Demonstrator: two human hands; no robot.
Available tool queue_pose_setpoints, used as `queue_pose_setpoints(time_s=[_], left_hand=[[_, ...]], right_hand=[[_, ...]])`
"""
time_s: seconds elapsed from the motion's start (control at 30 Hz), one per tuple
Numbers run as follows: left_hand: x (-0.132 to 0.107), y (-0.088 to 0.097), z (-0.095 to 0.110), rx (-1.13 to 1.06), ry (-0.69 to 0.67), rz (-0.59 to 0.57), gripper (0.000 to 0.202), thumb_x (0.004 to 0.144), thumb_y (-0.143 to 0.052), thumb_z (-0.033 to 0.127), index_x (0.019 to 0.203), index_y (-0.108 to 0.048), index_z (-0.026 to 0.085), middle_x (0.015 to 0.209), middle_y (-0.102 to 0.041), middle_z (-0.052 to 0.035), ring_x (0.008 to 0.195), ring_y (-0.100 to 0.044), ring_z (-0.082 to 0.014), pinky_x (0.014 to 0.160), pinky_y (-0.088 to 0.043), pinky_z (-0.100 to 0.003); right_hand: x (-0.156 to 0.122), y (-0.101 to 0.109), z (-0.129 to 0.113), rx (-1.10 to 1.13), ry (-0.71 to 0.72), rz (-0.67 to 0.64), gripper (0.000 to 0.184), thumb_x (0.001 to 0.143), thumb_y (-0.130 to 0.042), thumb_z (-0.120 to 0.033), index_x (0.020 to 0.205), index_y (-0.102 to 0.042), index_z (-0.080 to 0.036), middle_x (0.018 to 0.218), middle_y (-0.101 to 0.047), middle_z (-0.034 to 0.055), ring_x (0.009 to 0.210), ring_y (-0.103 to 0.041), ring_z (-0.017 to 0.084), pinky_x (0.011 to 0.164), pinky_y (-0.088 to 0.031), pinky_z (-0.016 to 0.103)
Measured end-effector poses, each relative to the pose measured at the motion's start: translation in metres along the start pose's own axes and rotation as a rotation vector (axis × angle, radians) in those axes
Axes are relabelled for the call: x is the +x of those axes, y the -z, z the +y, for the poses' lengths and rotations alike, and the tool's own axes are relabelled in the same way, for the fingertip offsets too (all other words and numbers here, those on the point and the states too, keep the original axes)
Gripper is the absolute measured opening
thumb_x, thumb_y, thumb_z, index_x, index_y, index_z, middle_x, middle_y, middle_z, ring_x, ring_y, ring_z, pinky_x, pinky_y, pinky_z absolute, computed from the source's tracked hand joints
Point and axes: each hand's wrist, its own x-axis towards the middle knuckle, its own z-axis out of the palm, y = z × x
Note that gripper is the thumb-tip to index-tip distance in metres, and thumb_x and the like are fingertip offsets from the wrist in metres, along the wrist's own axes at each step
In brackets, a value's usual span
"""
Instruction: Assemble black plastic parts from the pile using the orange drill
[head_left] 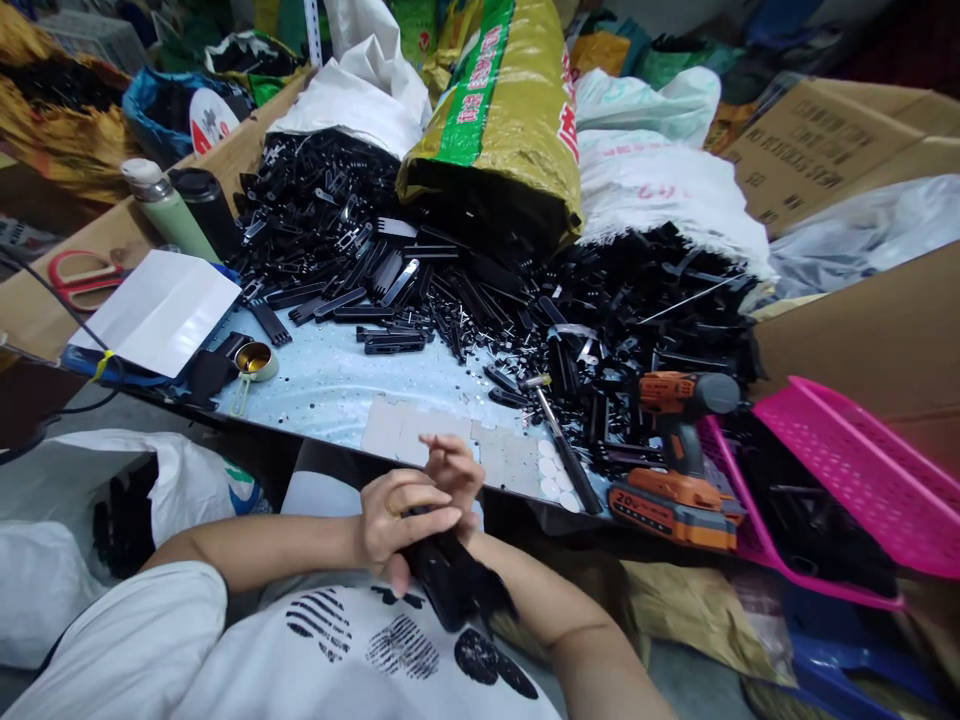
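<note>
In front of my shirt my two hands meet just below the table's front edge. My left hand (405, 510), with a ring on one finger, is closed around one end of a black plastic part (454, 585). The part slants down to the right, across my right wrist; it is blurred and its kind cannot be made out. Behind the left fingers, my right hand (455, 470) is raised with its fingers loosely bent and apart. Nothing shows between those fingertips, while its palm is partly hidden. Grey cardboard pieces (420, 425) lie on the table edge just beyond.
Black parts (322, 230) are heaped across the back, spilling from a yellow-green sack (502, 110) and white sacks. To the right are a hammer (566, 450), an orange cordless drill (675, 460) and a pink basket (862, 480). Red-handled scissors (84, 280), bottles and a small metal cup (255, 362) stand left.
</note>
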Motion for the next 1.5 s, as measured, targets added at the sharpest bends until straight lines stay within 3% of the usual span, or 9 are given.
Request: queue_pose_setpoints(time_s=[0.03,0.13,0.27,0.4,0.47,0.53,0.73,1.07,1.5], left_hand=[[-0.001,-0.003,-0.012,0.077,-0.060,-0.003,0.079,0.087,-0.007,0.070,0.118,-0.057,0.017,0.098,-0.062,-0.0132,0.098,-0.057,-0.0235,0.081,-0.049,-0.038],[0.001,-0.001,-0.070,0.401,-0.122,-0.078,0.079,0.082,-0.019,0.076,0.125,-0.055,0.020,0.096,-0.063,-0.0108,0.092,-0.060,-0.0225,0.080,-0.049,-0.035],[0.023,0.015,-0.157,0.705,0.126,-0.439,0.077,0.080,-0.036,0.074,0.128,-0.054,0.016,0.103,-0.063,-0.0156,0.096,-0.059,-0.0264,0.084,-0.047,-0.037],[0.051,0.007,-0.200,0.861,0.320,-0.508,0.084,0.082,-0.046,0.065,0.138,-0.038,0.003,0.140,-0.038,-0.0245,0.135,-0.026,-0.0355,0.110,-0.021,-0.048],[0.060,-0.005,-0.208,0.916,0.454,-0.501,0.095,0.079,-0.047,0.068,0.141,-0.030,-0.002,0.147,-0.023,-0.0268,0.139,-0.012,-0.0383,0.112,-0.011,-0.051],[0.065,-0.015,-0.216,0.920,0.528,-0.540,0.095,0.080,-0.045,0.069,0.142,-0.028,-0.001,0.149,-0.021,-0.0253,0.140,-0.011,-0.0385,0.112,-0.009,-0.052],[0.070,-0.010,-0.239,0.845,0.366,-0.638,0.066,0.091,-0.037,0.054,0.144,-0.031,0.015,0.150,-0.028,-0.0112,0.140,-0.021,-0.0265,0.114,-0.013,-0.043],[0.066,-0.013,-0.238,0.839,0.420,-0.554,0.061,0.091,-0.035,0.054,0.143,-0.032,0.021,0.150,-0.030,-0.0051,0.140,-0.022,-0.0217,0.115,-0.011,-0.041],[0.066,-0.008,-0.240,0.828,0.405,-0.569,0.067,0.088,-0.037,0.058,0.143,-0.033,0.020,0.150,-0.030,-0.0072,0.140,-0.022,-0.0235,0.115,-0.012,-0.043]], right_hand=[[0.009,-0.003,0.014,-0.011,0.036,0.067,0.043,0.092,-0.010,-0.054,0.113,-0.037,-0.028,0.112,-0.045,0.0096,0.103,-0.051,0.022,0.085,-0.045,0.047],[0.040,0.014,0.058,-0.218,0.039,0.048,0.030,0.092,-0.034,-0.043,0.117,-0.040,-0.027,0.122,-0.044,0.0086,0.116,-0.046,0.022,0.095,-0.040,0.047],[0.061,0.072,0.093,-0.502,-0.162,0.125,0.034,0.091,-0.042,-0.038,0.120,-0.043,-0.019,0.119,-0.048,0.0119,0.110,-0.049,0.021,0.093,-0.042,0.042],[0.041,0.119,0.090,-0.733,-0.164,-0.072,0.035,0.091,-0.046,-0.039,0.117,-0.048,-0.016,0.114,-0.054,0.0132,0.107,-0.051,0.022,0.091,-0.044,0.041],[0.025,0.130,0.084,-0.895,-0.137,-0.219,0.035,0.090,-0.047,-0.041,0.115,-0.052,-0.016,0.114,-0.056,0.0134,0.108,-0.050,0.024,0.093,-0.042,0.043],[0.010,0.135,0.080,-1.013,-0.135,-0.284,0.037,0.091,-0.046,-0.043,0.114,-0.053,-0.015,0.113,-0.058,0.0142,0.107,-0.050,0.026,0.092,-0.041,0.045],[0.000,0.134,0.081,-1.085,-0.091,-0.241,0.041,0.092,-0.044,-0.044,0.117,-0.053,-0.013,0.115,-0.057,0.0164,0.110,-0.048,0.027,0.093,-0.040,0.045],[0.001,0.138,0.070,-1.016,-0.148,-0.371,0.029,0.095,-0.040,-0.039,0.099,-0.057,-0.015,0.091,-0.061,0.0096,0.089,-0.052,0.021,0.081,-0.040,0.035],[-0.002,0.135,0.073,-1.188,-0.103,-0.194,0.031,0.096,-0.039,-0.031,0.076,-0.057,-0.017,0.073,-0.059,0.0055,0.076,-0.051,0.018,0.073,-0.034,0.031]])
